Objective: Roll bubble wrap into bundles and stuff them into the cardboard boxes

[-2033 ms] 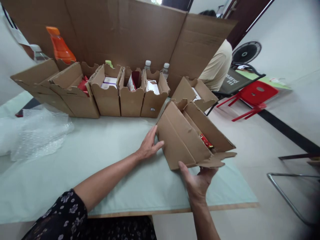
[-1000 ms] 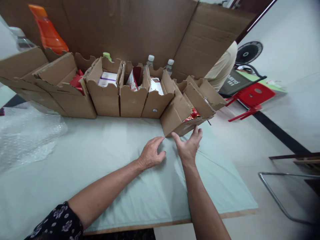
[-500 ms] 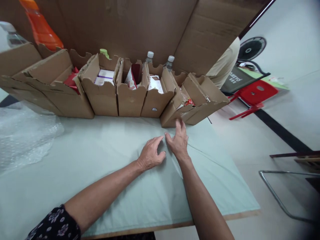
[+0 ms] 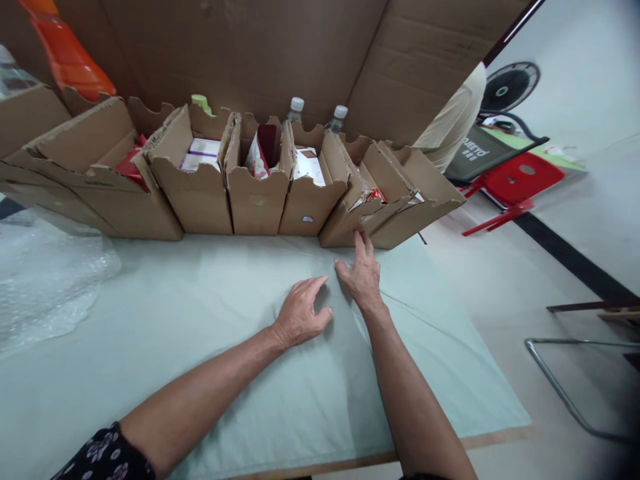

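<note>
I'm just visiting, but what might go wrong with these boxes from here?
The right hand has its fingertips at the front of the cardboard box with red packets; a hard push might nudge the rightmost cardboard box, close beside it, toward the nearby right edge of the tablecloth.

White-capped bottles stand just behind the row, so boxes shoved backward might knock them over.

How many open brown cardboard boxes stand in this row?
7, from left: leftmost box, cut by the picture's edge; second box; third box; middle box; fifth box; sixth box, by the right hand; rightmost box, at the row's end. Others may be hidden.
</note>
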Demonstrator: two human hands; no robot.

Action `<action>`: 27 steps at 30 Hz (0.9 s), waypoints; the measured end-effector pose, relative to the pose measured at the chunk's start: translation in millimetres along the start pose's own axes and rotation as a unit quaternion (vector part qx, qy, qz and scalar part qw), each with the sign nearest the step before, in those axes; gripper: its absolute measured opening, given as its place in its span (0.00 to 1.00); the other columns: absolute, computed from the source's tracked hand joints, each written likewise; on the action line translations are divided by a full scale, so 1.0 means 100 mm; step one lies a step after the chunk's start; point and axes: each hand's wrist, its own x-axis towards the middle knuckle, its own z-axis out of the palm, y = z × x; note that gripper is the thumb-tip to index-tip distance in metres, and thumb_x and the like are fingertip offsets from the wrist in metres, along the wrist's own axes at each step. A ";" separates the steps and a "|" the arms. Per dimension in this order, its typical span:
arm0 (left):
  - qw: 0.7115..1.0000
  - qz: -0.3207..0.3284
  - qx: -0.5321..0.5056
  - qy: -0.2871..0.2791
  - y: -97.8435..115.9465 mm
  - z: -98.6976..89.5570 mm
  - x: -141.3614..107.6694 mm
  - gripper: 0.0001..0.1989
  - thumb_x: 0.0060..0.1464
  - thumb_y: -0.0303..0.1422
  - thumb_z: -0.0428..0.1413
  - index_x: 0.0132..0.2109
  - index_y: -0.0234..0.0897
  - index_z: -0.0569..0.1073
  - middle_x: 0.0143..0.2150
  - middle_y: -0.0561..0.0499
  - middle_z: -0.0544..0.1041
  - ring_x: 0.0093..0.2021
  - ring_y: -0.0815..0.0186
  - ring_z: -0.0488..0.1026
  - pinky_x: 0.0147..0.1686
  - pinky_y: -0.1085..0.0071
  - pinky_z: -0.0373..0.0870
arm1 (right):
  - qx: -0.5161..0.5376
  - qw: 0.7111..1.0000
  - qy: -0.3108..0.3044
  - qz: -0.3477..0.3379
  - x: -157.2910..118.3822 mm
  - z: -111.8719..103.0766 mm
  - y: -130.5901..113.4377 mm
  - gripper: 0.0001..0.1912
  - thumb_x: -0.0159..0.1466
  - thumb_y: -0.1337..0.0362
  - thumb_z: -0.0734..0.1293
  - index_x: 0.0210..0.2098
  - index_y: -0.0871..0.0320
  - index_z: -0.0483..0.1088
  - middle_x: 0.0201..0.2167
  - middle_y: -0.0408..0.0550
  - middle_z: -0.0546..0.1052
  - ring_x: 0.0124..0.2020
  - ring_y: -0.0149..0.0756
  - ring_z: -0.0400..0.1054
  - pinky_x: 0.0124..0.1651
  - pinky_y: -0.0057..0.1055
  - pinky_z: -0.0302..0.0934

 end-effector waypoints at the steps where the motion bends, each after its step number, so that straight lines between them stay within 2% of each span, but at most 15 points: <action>1: 1.000 0.000 -0.001 0.001 0.00 0.00 0.00 0.32 0.50 0.31 0.57 0.64 0.37 0.70 0.61 0.40 0.78 0.60 0.50 0.75 0.64 0.49 0.70 | 0.009 1.000 0.000 -0.002 0.00 -0.01 0.01 0.43 0.60 0.59 0.64 0.73 0.60 0.56 0.74 0.65 0.59 0.72 0.60 0.56 0.63 0.62 0.62; 3: 1.000 -0.001 -0.001 0.003 0.00 0.01 0.00 0.32 0.50 0.31 0.57 0.64 0.37 0.70 0.62 0.41 0.78 0.61 0.50 0.74 0.64 0.49 0.70 | 0.029 1.000 -0.003 -0.004 -0.01 -0.07 0.00 0.40 0.58 0.59 0.65 0.69 0.65 0.62 0.72 0.68 0.62 0.70 0.60 0.60 0.64 0.59 0.62; 5: 1.000 -0.001 -0.004 0.006 -0.01 0.01 0.00 0.32 0.50 0.31 0.57 0.64 0.36 0.70 0.61 0.40 0.78 0.61 0.49 0.74 0.64 0.48 0.69 | 0.057 0.998 0.001 -0.001 -0.03 -0.16 -0.06 0.32 0.60 0.59 0.64 0.61 0.65 0.70 0.65 0.68 0.71 0.60 0.56 0.71 0.60 0.54 0.67; 7: 1.000 0.001 -0.007 0.004 -0.01 0.02 0.00 0.32 0.50 0.31 0.57 0.64 0.35 0.70 0.61 0.39 0.78 0.61 0.48 0.74 0.65 0.48 0.69 | 0.096 0.995 0.018 -0.006 -0.02 -0.29 -0.21 0.25 0.63 0.57 0.63 0.56 0.62 0.74 0.53 0.62 0.80 0.46 0.48 0.78 0.53 0.48 0.72; 9: 1.000 -0.001 -0.012 0.003 -0.02 0.01 0.00 0.31 0.50 0.31 0.58 0.63 0.35 0.71 0.60 0.39 0.79 0.61 0.48 0.74 0.66 0.47 0.68 | 0.130 0.990 0.035 -0.039 0.07 -0.42 -0.47 0.24 0.66 0.57 0.62 0.58 0.59 0.72 0.45 0.54 0.83 0.37 0.41 0.77 0.47 0.42 0.73; 12: 0.999 -0.017 -0.026 0.014 -0.04 0.01 -0.02 0.29 0.52 0.33 0.57 0.62 0.34 0.71 0.58 0.39 0.79 0.59 0.50 0.75 0.65 0.48 0.69 | 0.121 0.987 0.024 -0.101 0.38 -0.55 -0.92 0.32 0.66 0.61 0.62 0.69 0.56 0.62 0.42 0.47 0.83 0.34 0.38 0.75 0.47 0.40 0.71; 14: 0.998 -0.026 -0.043 0.032 -0.05 0.02 -0.02 0.28 0.53 0.33 0.57 0.61 0.35 0.71 0.58 0.39 0.78 0.58 0.51 0.76 0.63 0.49 0.71 | 0.071 0.992 -0.007 -0.101 0.66 -0.55 -1.16 0.35 0.65 0.65 0.63 0.71 0.57 0.60 0.39 0.48 0.83 0.35 0.42 0.75 0.48 0.41 0.69; 17: 0.995 -0.034 -0.064 0.069 -0.07 0.03 0.00 0.28 0.53 0.31 0.57 0.62 0.36 0.70 0.59 0.40 0.77 0.60 0.52 0.74 0.64 0.50 0.71 | -0.013 0.996 -0.039 -0.073 0.96 -0.49 -1.36 0.23 0.65 0.67 0.63 0.59 0.59 0.73 0.40 0.55 0.83 0.40 0.48 0.76 0.47 0.42 0.66; 19: 0.988 -0.059 -0.085 0.117 -0.09 0.01 0.03 0.29 0.54 0.31 0.56 0.64 0.36 0.67 0.61 0.38 0.74 0.63 0.51 0.72 0.65 0.50 0.69 | -0.037 0.997 -0.034 -0.066 0.99 -0.47 -1.40 0.15 0.66 0.66 0.63 0.48 0.59 0.77 0.39 0.57 0.83 0.41 0.50 0.76 0.45 0.40 0.65; 21: 0.973 -0.088 -0.113 0.182 -0.12 -0.04 0.08 0.30 0.57 0.32 0.55 0.66 0.36 0.64 0.65 0.37 0.70 0.66 0.51 0.69 0.66 0.48 0.68 | -0.033 0.997 -0.018 -0.067 0.86 -0.50 -1.40 0.12 0.66 0.65 0.63 0.44 0.57 0.77 0.36 0.56 0.83 0.39 0.49 0.76 0.42 0.38 0.64; 23: 0.954 -0.098 -0.137 0.250 -0.15 -0.15 0.13 0.28 0.61 0.35 0.53 0.67 0.38 0.61 0.68 0.37 0.67 0.69 0.51 0.65 0.69 0.48 0.64 | -0.008 0.998 -0.003 -0.069 0.59 -0.61 -1.37 0.11 0.66 0.64 0.63 0.42 0.55 0.77 0.33 0.52 0.83 0.36 0.47 0.75 0.40 0.37 0.63; 27: 0.917 -0.098 -0.147 0.357 -0.20 -0.46 0.20 0.27 0.69 0.44 0.46 0.68 0.38 0.60 0.70 0.36 0.64 0.73 0.52 0.60 0.73 0.50 0.55 | 0.105 0.992 -0.002 -0.066 -0.30 -1.04 -1.14 0.10 0.67 0.60 0.62 0.39 0.53 0.75 0.30 0.46 0.82 0.30 0.41 0.76 0.36 0.35 0.65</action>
